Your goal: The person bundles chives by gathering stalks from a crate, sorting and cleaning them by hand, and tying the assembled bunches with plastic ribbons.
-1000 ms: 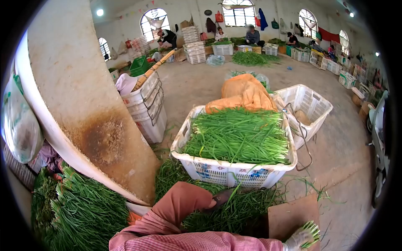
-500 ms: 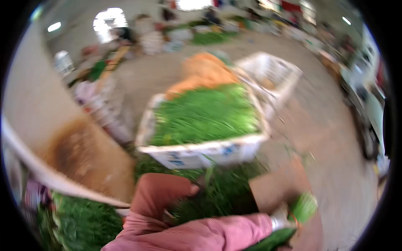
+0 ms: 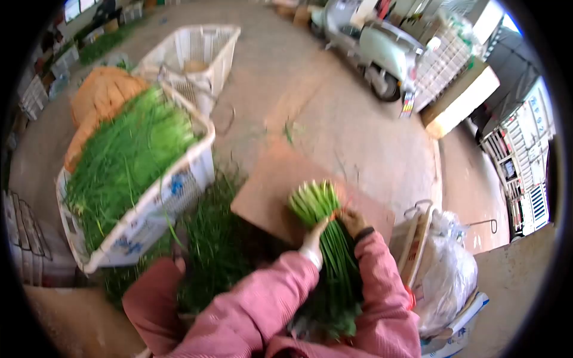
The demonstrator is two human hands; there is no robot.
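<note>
On a brown board (image 3: 268,200) lies a bunch of green chive-like stalks (image 3: 340,256), pale cut ends pointing away from me and dark leaves trailing toward my lap. An orange tie (image 3: 337,213) goes round the bunch just below its pale ends. My left hand (image 3: 315,234), with a white cuff at its wrist, is closed on the left side of the bunch at the tie. On the other side, my right hand (image 3: 355,222) is closed at the tie, its fingertips partly hidden.
A white crate (image 3: 209,128) heaped with greens and an orange cloth (image 3: 104,95) stands left. Behind it is another white crate (image 3: 230,42). Loose greens (image 3: 209,238) cover the floor beside the board. A plastic bag (image 3: 447,280) sits right; a scooter (image 3: 382,51) is parked farther off.
My view has swung right and down, so the board and bunch now appear nearer the middle. My right hand is now plainly in view at the tie; my left hand stays at the bunch.
</note>
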